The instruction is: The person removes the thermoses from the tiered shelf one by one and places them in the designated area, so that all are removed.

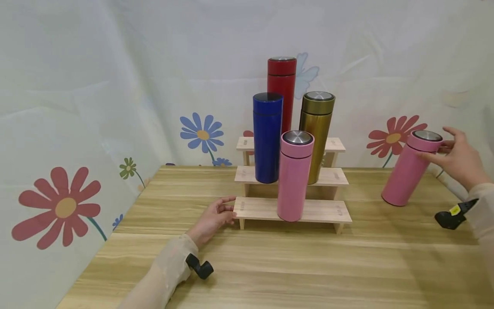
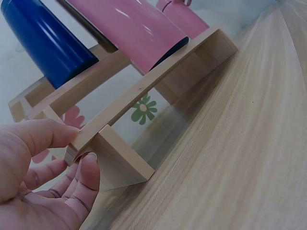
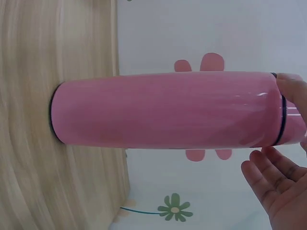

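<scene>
My left hand (image 1: 212, 219) pinches the left end of the lowest step of a wooden tiered stand (image 1: 256, 209), thumb above and fingers beneath, as the left wrist view shows. On that step a pink thermos flask (image 1: 294, 184) stands upright. A blue flask (image 1: 267, 146) and a gold flask (image 1: 318, 133) share the middle step; a red flask (image 1: 282, 92) rises behind them. Off to the right, my right hand (image 1: 463, 159) grips a second pink flask (image 1: 407, 176) around its lid end. Its black-rimmed base (image 3: 56, 112) is at the tabletop in the right wrist view.
The wood-grain table (image 1: 270, 266) reaches back to a white cloth backdrop (image 1: 154, 64) printed with flowers. A black wrist camera (image 1: 200, 267) is strapped to the left sleeve, another (image 1: 449, 219) to the right.
</scene>
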Demonstrator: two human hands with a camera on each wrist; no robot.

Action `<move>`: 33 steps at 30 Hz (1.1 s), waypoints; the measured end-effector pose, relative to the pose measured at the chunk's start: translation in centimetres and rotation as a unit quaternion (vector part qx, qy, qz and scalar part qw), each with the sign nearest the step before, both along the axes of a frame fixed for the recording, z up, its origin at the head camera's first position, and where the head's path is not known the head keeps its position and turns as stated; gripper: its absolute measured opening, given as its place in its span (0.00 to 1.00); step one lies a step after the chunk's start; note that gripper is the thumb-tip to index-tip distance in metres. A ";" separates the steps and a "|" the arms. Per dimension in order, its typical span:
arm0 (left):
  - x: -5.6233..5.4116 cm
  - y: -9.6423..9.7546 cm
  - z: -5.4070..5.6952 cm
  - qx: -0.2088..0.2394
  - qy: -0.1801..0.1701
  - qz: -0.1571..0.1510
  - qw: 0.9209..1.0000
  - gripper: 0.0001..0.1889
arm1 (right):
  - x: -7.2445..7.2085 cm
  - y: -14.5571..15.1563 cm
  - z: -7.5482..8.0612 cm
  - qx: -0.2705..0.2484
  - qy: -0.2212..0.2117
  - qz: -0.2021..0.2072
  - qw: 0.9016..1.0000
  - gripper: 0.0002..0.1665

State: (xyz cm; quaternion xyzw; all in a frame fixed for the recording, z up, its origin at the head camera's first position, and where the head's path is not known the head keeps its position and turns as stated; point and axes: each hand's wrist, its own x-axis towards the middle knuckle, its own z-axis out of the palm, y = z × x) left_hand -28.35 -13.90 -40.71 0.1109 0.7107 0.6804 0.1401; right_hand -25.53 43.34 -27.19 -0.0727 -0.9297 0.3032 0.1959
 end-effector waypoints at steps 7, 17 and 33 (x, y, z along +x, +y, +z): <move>-0.1 0.1 0.1 -0.002 0.001 0.003 1.000 0.31 | 0.0 0.3 2.1 -0.018 0.015 0.016 1.000 0.53; -0.2 0.2 0.1 0.003 0.001 0.000 1.000 0.31 | 0.4 -0.4 5.8 -0.025 0.051 0.018 0.998 0.52; 0.0 0.0 0.1 -0.002 0.005 0.000 1.000 0.31 | -0.3 -3.4 11.0 0.039 0.023 0.042 0.998 0.52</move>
